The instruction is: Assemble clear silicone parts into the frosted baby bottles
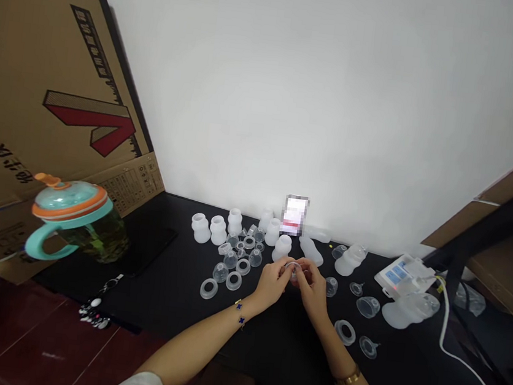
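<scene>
Holds a small clear part (pixel 294 266) in left hand (pixel 271 283) and right hand (pixel 314 287), with each grip closed on it, over the black worktop (pixel 169 309), just nearer than a white bottle (pixel 282 247), with clear rings (pixel 208 296) to the left and a clear dome (pixel 331 287) to the right.

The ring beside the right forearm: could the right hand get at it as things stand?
Probably yes: the ring lies uncovered on the table nearby. The right hand, though, holds a clear part together with the left hand, so it may need to let go first.
</scene>
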A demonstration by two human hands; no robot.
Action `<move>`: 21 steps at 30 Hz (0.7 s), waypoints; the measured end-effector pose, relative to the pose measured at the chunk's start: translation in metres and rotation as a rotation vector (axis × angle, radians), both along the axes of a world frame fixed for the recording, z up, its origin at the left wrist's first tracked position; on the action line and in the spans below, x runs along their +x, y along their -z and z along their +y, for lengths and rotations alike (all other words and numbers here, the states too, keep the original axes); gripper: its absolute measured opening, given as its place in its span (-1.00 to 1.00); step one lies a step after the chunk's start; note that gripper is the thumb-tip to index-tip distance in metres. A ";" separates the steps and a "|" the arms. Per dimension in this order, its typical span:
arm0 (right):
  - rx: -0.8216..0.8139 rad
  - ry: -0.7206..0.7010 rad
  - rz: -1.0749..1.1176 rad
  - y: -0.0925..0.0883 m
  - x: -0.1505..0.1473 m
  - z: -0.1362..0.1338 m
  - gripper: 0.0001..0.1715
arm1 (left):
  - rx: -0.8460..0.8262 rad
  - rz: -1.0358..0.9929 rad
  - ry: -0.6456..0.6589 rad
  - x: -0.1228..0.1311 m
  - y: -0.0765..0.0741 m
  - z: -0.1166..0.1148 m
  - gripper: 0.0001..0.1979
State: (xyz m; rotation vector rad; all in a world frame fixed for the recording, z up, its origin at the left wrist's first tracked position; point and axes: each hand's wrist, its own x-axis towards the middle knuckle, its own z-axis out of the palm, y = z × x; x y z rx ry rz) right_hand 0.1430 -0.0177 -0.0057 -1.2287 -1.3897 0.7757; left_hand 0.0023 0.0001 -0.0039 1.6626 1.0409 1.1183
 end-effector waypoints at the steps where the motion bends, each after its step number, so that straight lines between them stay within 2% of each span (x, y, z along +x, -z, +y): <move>1: 0.001 0.000 0.004 0.000 0.000 0.000 -0.57 | -0.002 -0.005 0.004 0.000 0.000 0.000 -0.62; 21: 0.024 0.047 -0.034 -0.008 -0.003 -0.002 -0.65 | -0.014 -0.033 0.012 0.000 -0.001 0.001 -0.62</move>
